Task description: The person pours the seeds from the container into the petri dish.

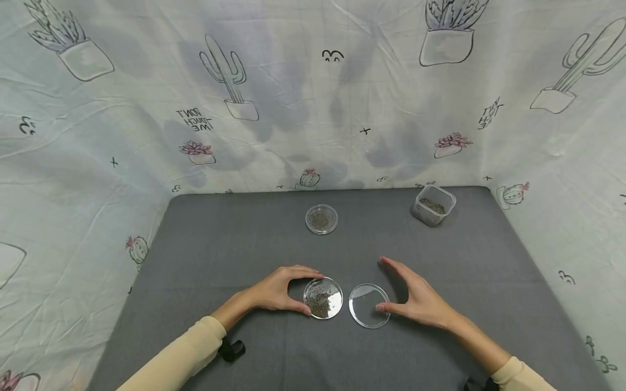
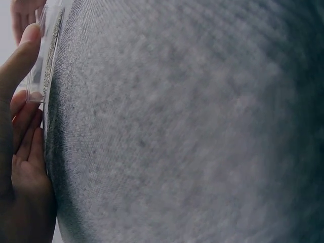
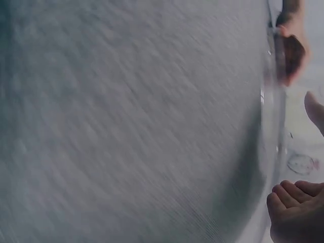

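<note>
A clear petri dish of dark seeds lies on the grey mat near the front. My left hand grips its left rim between thumb and fingers. The left wrist view shows this seed dish edge-on with my thumb against its wall. Just to the right lies an empty clear dish. My right hand arches beside it with fingers extended, the thumb touching its right rim. Edge-on in the right wrist view is the empty dish, with curled fingertips below it.
A second petri dish with seeds sits at the middle back of the mat. A small square plastic tub of seeds stands at the back right. Cactus-print cloth walls in the mat on three sides.
</note>
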A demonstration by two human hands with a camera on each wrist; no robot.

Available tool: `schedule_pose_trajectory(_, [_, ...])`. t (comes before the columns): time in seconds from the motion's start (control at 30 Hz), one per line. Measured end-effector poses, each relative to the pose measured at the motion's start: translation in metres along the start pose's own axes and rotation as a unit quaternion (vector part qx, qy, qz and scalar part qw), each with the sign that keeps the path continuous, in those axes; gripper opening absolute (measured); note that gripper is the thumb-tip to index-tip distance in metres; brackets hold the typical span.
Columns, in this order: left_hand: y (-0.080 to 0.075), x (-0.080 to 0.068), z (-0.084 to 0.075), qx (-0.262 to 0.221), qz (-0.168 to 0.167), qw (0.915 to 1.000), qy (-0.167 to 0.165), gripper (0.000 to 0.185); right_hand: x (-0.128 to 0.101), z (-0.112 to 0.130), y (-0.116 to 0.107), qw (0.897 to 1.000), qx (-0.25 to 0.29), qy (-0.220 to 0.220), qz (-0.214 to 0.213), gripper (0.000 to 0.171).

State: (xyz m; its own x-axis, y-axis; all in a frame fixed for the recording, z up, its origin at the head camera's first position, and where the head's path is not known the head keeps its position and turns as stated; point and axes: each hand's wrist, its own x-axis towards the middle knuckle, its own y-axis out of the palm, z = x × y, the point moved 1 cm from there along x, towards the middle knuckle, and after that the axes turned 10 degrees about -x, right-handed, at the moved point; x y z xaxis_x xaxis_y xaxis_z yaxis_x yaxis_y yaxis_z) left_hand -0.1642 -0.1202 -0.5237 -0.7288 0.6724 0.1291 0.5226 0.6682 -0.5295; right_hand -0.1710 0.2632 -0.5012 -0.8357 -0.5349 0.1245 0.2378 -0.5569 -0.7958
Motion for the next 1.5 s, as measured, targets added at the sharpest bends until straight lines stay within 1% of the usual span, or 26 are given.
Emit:
schedule_pose_trajectory(0.23, [0.0,0.0,-0.001,-0.001,-0.001,1.0,-0.001,0.079,-0.006,0.005,0.015,0.998,-0.042,-0.023,0.033,0.117])
schedule_pose_trajectory(0.33, [0.0,0.0,-0.002,-0.001,-0.001,1.0,-0.005,0.08,-0.007,0.008,0.019,0.997,-0.057,-0.034,0.042,0.118])
schedule_pose_trajectory(0.5, [0.0,-0.001,-0.003,-0.002,0.0,1.0,-0.009,0.08,-0.008,0.012,0.024,0.996,-0.065,-0.052,0.039,0.113])
schedule_pose_trajectory(0.63, [0.005,-0.002,-0.004,0.004,-0.004,1.0,-0.003,0.08,-0.013,0.012,0.027,0.994,-0.067,-0.072,0.036,0.114])
schedule_pose_trajectory(0.77, [0.009,-0.004,-0.006,0.006,-0.006,1.0,-0.005,0.079,-0.019,0.012,0.028,0.991,-0.081,-0.099,0.043,0.12])
schedule_pose_trajectory(0.87, [0.013,-0.005,-0.008,0.005,-0.007,0.9999,-0.007,0.079,-0.023,0.011,0.027,0.987,-0.098,-0.119,0.045,0.121])
schedule_pose_trajectory(1.0, [0.017,-0.006,-0.01,0.008,-0.009,0.9999,-0.007,0.079,-0.027,0.01,0.026,0.983,-0.111,-0.14,0.047,0.118])
schedule_pose_trajectory(1.1, [0.017,-0.006,-0.011,0.009,-0.01,0.9999,-0.005,0.079,-0.027,0.009,0.026,0.982,-0.115,-0.145,0.048,0.114])
schedule_pose_trajectory(1.2, [0.017,-0.007,-0.011,0.009,-0.01,0.9999,-0.006,0.079,-0.026,0.008,0.026,0.981,-0.114,-0.149,0.044,0.11])
schedule_pose_trajectory(1.37, [0.017,-0.007,-0.01,0.014,-0.01,0.9998,-0.009,0.079,-0.025,0.007,0.025,0.981,-0.108,-0.162,0.02,0.106])
schedule_pose_trajectory(1.5, [0.018,-0.007,-0.009,0.018,-0.011,0.9998,-0.002,0.078,-0.021,0.006,0.022,0.979,-0.104,-0.173,0.004,0.103])
